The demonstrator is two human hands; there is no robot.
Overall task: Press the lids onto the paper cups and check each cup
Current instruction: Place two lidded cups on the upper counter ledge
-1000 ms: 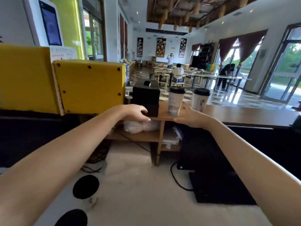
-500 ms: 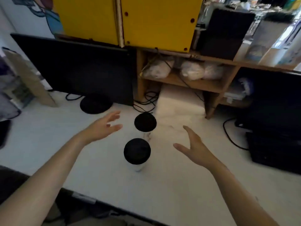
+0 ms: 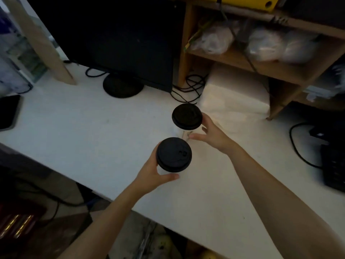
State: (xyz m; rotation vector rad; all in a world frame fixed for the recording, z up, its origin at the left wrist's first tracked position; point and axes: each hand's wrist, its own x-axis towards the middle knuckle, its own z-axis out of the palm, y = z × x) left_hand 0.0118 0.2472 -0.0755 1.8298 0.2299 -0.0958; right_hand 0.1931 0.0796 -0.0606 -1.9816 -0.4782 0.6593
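Left grip point(image 3: 153, 174) wraps near cup point(image 3: 174, 155); white desk point(image 3: 93, 137), dim room.

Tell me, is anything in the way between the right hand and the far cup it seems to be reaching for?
Nothing visible. The right hand is open beside the far cup, fingers either side of its wall with only white counter around. The left hand wraps the near cup, which stands clear of that path.

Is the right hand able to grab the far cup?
Probably yes. The right hand is open right beside the far cup, with nothing between them; the left hand holds the near cup.
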